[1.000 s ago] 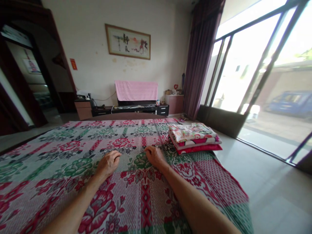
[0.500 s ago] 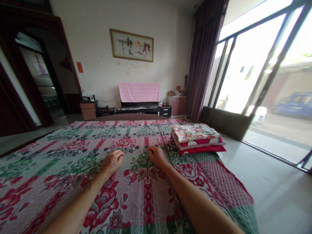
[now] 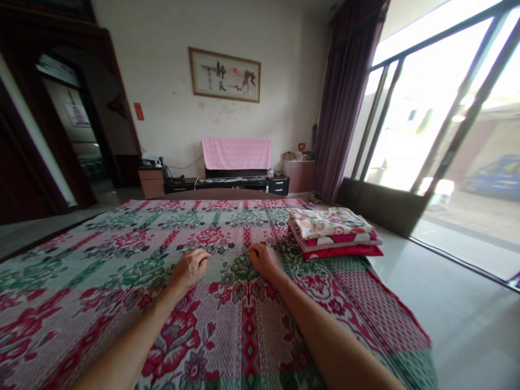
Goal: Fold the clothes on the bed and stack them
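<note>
It's matt, rough-looking woven cloth on the floral cover [image 3: 221,341]! Smoother cloth in the folded stack [image 3: 335,235], and the floor [image 3: 467,330] gleams glossy.

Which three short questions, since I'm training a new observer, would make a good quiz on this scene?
1. Multiple choice: which hand is nearer the folded red-and-white patterned fabric stack? A) left hand; B) right hand.
2. True or false: the red, green and white floral cloth is rolled up.
3. Fill in: below the gold-framed rectangular picture hangs a rectangular draped towel coloured ____.

Key: 1 B; 2 false; 3 pink.
</note>
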Available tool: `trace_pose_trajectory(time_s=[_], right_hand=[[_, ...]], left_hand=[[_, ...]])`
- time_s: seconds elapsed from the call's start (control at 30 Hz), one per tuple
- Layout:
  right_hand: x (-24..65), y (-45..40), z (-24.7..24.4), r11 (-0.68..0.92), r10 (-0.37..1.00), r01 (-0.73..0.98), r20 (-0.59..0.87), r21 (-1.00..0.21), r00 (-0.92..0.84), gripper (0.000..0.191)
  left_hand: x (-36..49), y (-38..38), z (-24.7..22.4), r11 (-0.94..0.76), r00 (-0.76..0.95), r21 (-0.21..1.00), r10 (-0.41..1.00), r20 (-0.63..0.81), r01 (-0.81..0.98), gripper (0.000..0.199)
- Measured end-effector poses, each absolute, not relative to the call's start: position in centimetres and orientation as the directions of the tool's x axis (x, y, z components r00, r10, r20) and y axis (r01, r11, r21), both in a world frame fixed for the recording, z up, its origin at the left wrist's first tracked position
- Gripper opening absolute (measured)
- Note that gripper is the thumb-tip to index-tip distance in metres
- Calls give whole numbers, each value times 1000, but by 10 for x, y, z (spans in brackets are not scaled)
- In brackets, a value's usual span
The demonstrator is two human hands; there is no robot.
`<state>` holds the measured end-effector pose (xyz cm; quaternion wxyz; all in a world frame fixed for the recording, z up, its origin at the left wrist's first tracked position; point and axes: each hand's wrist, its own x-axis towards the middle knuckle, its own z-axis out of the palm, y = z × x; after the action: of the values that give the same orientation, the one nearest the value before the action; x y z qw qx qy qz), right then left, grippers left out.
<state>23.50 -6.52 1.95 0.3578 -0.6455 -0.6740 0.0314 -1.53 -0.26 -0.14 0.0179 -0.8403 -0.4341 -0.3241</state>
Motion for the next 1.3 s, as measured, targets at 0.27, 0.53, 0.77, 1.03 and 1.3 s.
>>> trace_pose_trajectory(time_s=[0.27,0.53,0.77,1.03,1.3], right_hand=[[235,-66,21,166,893,843,441,-512,92,29],[236,-65,17,177,881,844,463,-507,94,28],[236,-65,17,184,881,842,465,-507,87,28],[235,-67,18,183,882,847,464,-499,82,28],[235,-71,21,181,886,850,457,-495,78,29]], left_hand=[[-17,1,-5,-623,423,229,713,559,748,33],[-17,1,-5,-636,441,213,702,560,742,31],[-16,0,-4,-639,443,207,697,564,741,31],[-18,3,-5,-635,449,207,704,550,744,34],[-18,4,-3,-638,450,212,705,548,740,34]])
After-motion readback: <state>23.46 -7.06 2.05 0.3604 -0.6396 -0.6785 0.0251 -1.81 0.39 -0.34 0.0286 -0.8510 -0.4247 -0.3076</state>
